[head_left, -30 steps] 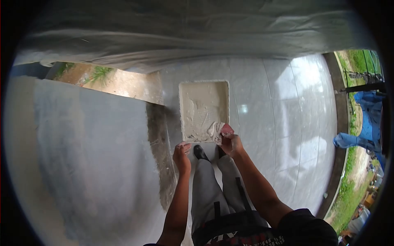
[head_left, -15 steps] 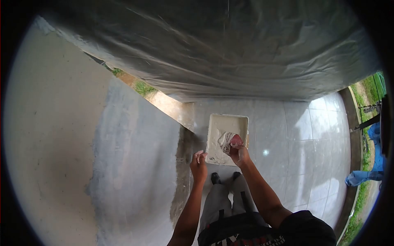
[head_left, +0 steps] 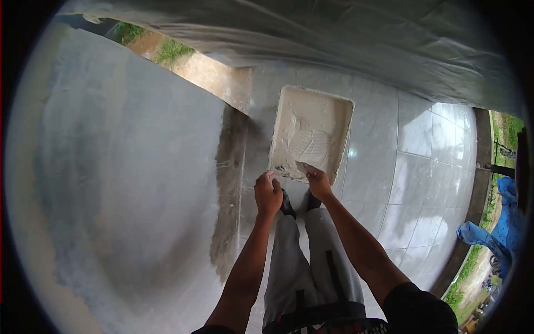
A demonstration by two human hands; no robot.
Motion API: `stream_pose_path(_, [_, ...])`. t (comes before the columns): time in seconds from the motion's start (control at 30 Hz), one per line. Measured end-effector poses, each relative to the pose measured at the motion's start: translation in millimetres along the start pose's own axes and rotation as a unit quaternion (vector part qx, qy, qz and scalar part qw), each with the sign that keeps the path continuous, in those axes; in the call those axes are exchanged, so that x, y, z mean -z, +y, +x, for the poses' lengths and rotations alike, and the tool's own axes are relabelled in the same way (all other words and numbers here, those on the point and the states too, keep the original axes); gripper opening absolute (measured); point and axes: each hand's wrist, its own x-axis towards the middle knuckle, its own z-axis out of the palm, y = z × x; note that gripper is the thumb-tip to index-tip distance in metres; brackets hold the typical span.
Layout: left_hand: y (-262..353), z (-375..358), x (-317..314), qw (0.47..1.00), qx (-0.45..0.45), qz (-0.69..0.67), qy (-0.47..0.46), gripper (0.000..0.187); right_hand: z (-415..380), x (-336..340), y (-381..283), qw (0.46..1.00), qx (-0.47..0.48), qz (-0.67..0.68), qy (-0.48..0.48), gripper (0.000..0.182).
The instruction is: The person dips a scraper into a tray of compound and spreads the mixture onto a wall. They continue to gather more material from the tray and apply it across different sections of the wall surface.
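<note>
A rectangular tray [head_left: 347,131] of pale, wet paste [head_left: 320,114] lies in front of my feet, with ridged marks in the paste. My right hand [head_left: 319,182] is closed on a small flat scraper [head_left: 303,166] at the tray's near edge. At the tray's near left corner is my left hand [head_left: 268,193], its fingers bent together near the rim; whether it grips the rim or something small is hard to make out. Dark specks show in the paste between the two hands.
A wall [head_left: 150,139] with grey and beige coating fills the left side. Grey plastic sheeting [head_left: 345,39] hangs across the top. Tiled floor [head_left: 372,167] spreads under the tray. Blue cloth [head_left: 489,239] hangs at the right, beyond a low ledge [head_left: 483,183].
The view has shifted, and the tray appears larger and higher. My right hand has come from over the paste to the near edge, and the reddish, paste-covered thing it held no longer shows the same side.
</note>
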Motion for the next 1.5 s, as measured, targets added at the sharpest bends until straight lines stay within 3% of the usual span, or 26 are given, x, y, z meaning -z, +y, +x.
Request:
stream_pose_path(0.03, [-7,0,-7,1.000,-0.006,0.007,0.014,0.028,-2,-7,1,0.998,0.060,-0.005,-0.009,0.032])
stream_pose_path(0.07, [-14,-3,-11,1.000,0.001,0.007,0.007,0.028,-5,-8,2,0.999,0.051,-0.007,-0.012,0.032])
stream_pose_path(0.13, [-25,-8,-19,0.999,0.005,-0.001,0.041,0.028,-10,-8,5,0.972,0.136,-0.156,-0.107,0.043])
stream_pose_path(0.17, [-28,-11,-21,0.999,0.005,-0.004,0.046,0.028,-19,-17,19,0.954,0.153,-0.246,-0.084,0.050])
stream_pose_path(0.27, [-37,-22,-23,0.999,-0.005,-0.004,0.051,0.028,-29,-19,28,0.918,0.215,-0.316,-0.107,0.062])
stream_pose_path(0.3, [-37,-25,-22,0.999,-0.005,-0.004,0.048,0.028,-31,-22,31,0.916,0.232,-0.317,-0.087,0.053])
stream_pose_path(0.4, [-39,-31,-16,0.999,-0.010,-0.006,0.040,0.028,-37,-29,35,0.926,0.211,-0.294,-0.106,0.065])
stream_pose_path(0.53, [-41,-36,-10,1.000,-0.008,-0.006,0.026,0.028,-43,-39,26,0.934,0.208,-0.281,-0.079,0.061])
stream_pose_path(0.63, [-42,-38,-9,0.999,0.004,-0.009,0.031,0.028,-48,-42,24,0.955,0.171,-0.233,-0.058,0.056])
stream_pose_path(0.7, [-41,-39,-8,0.999,0.014,-0.011,0.037,0.028,-47,-46,33,0.996,0.069,-0.058,-0.021,0.054])
stream_pose_path(0.73, [-40,-39,-8,0.998,0.025,-0.024,0.043,0.028,-42,-45,39,0.996,0.069,-0.058,-0.021,0.054])
stream_pose_path(0.77, [-38,-39,-7,0.997,0.036,-0.036,0.049,0.028,-36,-41,46,0.986,-0.101,0.132,-0.001,0.050])
stream_pose_path(0.8, [-36,-40,-6,0.997,0.036,-0.037,0.050,0.028,-31,-36,42,0.912,-0.264,0.314,0.019,0.046])
stream_pose_path(0.83, [-34,-40,-5,0.997,0.039,-0.034,0.048,0.028,-29,-31,36,0.856,-0.256,0.444,0.063,0.041])
stream_pose_path(0.87, [-31,-39,-4,0.998,0.041,-0.031,0.047,0.029,-28,-23,29,0.857,-0.252,0.445,0.062,0.041])
stream_pose_path(0.93, [-23,-39,0,0.998,0.029,-0.029,0.052,0.029,-26,-2,-6,0.763,-0.319,0.553,0.102,0.047])
stream_pose_path(0.97, [-18,-37,3,0.998,0.018,-0.025,0.056,0.029,-24,6,-14,0.757,-0.339,0.550,0.096,0.050])
stream_pose_path(1.07, [4,-31,17,0.997,-0.018,-0.016,0.067,0.031,-27,22,-40,0.735,-0.297,0.609,0.032,0.048])
stream_pose_path(1.3, [74,-14,65,0.981,-0.139,0.018,0.135,0.042,-32,46,-129,0.778,-0.127,0.604,-0.121,0.044])
stream_pose_path(1.33, [82,-13,76,0.979,-0.139,0.018,0.146,0.045,-37,47,-148,0.730,-0.036,0.658,-0.179,0.043])
stream_pose_path(1.37, [96,-12,91,0.978,-0.136,0.017,0.155,0.046,-28,46,-149,0.765,-0.088,0.616,-0.164,0.045])
stream_pose_path(1.4, [111,-13,109,0.978,-0.131,0.016,0.163,0.047,-33,50,-187,0.751,-0.059,0.625,-0.205,0.047])
stream_pose_path(1.5, [142,-22,167,0.973,-0.133,0.015,0.186,0.048,-32,41,-223,0.724,-0.110,0.639,-0.236,0.040])
